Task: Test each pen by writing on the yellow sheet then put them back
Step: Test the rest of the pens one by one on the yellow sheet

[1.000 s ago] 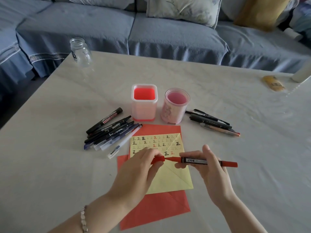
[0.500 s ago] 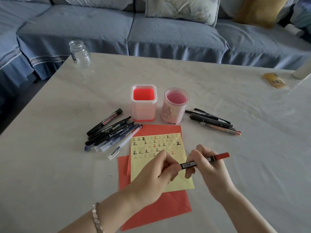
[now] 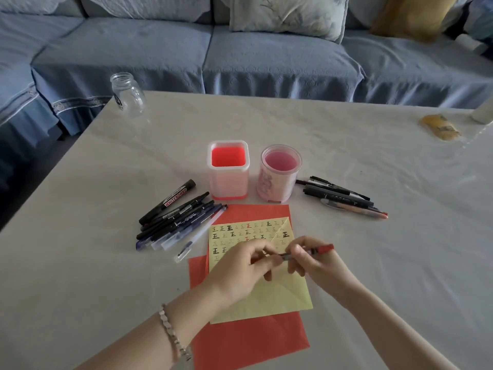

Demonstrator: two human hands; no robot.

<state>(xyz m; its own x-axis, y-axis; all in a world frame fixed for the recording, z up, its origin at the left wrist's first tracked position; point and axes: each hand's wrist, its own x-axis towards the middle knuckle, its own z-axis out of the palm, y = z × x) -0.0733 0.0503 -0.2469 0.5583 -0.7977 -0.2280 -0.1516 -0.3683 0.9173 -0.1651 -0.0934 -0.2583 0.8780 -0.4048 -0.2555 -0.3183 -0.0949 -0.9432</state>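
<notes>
A red-ended pen (image 3: 323,248) hovers over the yellow sheet (image 3: 282,297), which carries rows of small written characters and lies on a red sheet (image 3: 250,340). My right hand (image 3: 314,265) grips the pen's barrel. My left hand (image 3: 240,271) pinches its front end, so the tip and any cap are hidden by the fingers. Several dark pens (image 3: 176,217) lie in a pile left of the sheets. Another pile of pens (image 3: 341,198) lies to the right of the holders. A square red-and-white holder (image 3: 229,182) and a round pink holder (image 3: 274,185) stand behind the sheets.
A glass jar (image 3: 128,94) stands at the table's far left corner. A yellow packet (image 3: 440,126) and a white object (image 3: 482,113) sit at the far right. A blue sofa (image 3: 266,57) runs behind the table.
The pen has swung from lying level to pointing down-left. Both hands have drawn together over the yellow sheet, and the pen's red front end is now hidden in my left fingers.
</notes>
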